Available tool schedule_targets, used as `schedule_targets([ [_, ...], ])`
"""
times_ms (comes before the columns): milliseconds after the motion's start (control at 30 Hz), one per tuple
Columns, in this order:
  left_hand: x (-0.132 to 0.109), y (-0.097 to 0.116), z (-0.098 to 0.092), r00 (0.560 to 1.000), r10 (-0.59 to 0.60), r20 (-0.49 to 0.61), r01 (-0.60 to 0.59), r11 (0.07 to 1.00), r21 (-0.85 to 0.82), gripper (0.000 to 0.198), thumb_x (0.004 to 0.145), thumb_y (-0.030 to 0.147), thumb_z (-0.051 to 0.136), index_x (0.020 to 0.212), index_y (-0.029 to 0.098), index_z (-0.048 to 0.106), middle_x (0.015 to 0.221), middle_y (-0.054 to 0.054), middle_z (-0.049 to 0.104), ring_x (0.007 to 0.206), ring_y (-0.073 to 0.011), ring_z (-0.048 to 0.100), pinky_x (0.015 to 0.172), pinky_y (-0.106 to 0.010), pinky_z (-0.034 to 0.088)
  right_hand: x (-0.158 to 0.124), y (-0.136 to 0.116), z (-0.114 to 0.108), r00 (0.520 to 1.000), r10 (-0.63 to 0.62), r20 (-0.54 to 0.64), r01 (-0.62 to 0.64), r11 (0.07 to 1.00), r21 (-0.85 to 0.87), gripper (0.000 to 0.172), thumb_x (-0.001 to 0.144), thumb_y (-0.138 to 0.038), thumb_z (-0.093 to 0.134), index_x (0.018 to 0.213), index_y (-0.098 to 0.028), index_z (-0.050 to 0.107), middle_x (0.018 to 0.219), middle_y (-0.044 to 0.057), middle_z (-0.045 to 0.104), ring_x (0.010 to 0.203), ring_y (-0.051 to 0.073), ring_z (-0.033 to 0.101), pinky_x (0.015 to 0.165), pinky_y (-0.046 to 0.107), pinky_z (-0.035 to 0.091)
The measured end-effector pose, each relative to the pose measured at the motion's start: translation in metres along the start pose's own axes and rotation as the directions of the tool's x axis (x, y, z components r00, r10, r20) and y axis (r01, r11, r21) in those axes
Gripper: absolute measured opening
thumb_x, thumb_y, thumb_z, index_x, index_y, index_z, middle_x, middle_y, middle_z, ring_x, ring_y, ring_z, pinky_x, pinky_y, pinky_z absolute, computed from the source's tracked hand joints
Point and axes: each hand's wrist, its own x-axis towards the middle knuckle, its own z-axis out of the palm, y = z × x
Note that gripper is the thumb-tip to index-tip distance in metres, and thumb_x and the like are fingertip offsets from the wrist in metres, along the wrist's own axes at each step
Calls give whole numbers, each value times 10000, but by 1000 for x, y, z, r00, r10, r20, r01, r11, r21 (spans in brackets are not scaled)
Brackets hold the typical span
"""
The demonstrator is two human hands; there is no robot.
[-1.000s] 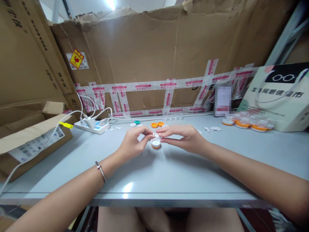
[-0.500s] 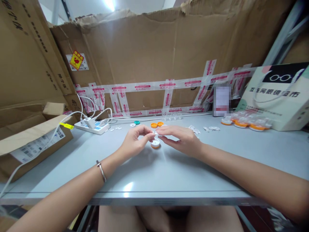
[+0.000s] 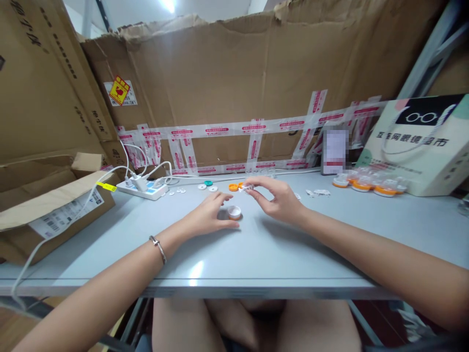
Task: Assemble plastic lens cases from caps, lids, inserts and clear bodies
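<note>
My left hand [image 3: 214, 215] is open, its thumb and fingers spread around the left side of a small round cup [image 3: 234, 212], white above and orange below, that stands on the table. Whether the fingers touch it I cannot tell. Above and to the right of the cup, my right hand [image 3: 276, 198] pinches a small white plastic piece [image 3: 246, 188] between thumb and fingertips. Just behind that piece lie orange round caps [image 3: 233, 187], one partly covered by the piece. A green disc [image 3: 208, 183] and white discs [image 3: 213, 189] lie farther left.
A white power strip [image 3: 144, 190] with cables and an open cardboard box [image 3: 73, 210] are at left. White plastic pieces [image 3: 318, 192] lie to the right, near clear-topped orange-and-white assemblies [image 3: 384, 189]. A phone [image 3: 335, 151] leans at the back beside a paper bag [image 3: 414, 146]. Large cardboard [image 3: 227, 73] walls the rear.
My left hand has let go of the small white piece, opened and lowered beside the cup. My right hand has lifted the white piece slightly up and away. Another white disc now shows near the green one.
</note>
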Motion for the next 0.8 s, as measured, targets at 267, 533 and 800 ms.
schedule_targets([
  [267,12,-6,22,1000,-1,-22,0,1000,-19,318,787,397,561,973,140,572,919,-86,599,810,-183,563,718,-307,467,1,-4,1,984,161,79,-171,974,151,111,819,-218,493,879,-166,570,833,59,647,735,146,593,709,290,482],
  [533,26,0,-8,990,-20,142,16,999,34,595,718,470,617,1195,145,475,1155,-148,557,1029,-252,537,857,-378,430,-2,6,4,934,299,195,-339,914,223,121,800,-217,501,881,-163,574,826,53,652,748,152,601,705,309,469],
  [800,29,9,-15,995,91,-34,-94,992,-85,366,763,354,601,1084,190,541,1093,-77,602,963,-183,556,781,-303,451,-2,8,5,890,420,177,-453,854,255,89,739,-149,497,789,-170,568,746,24,642,684,140,593,667,295,468],
])
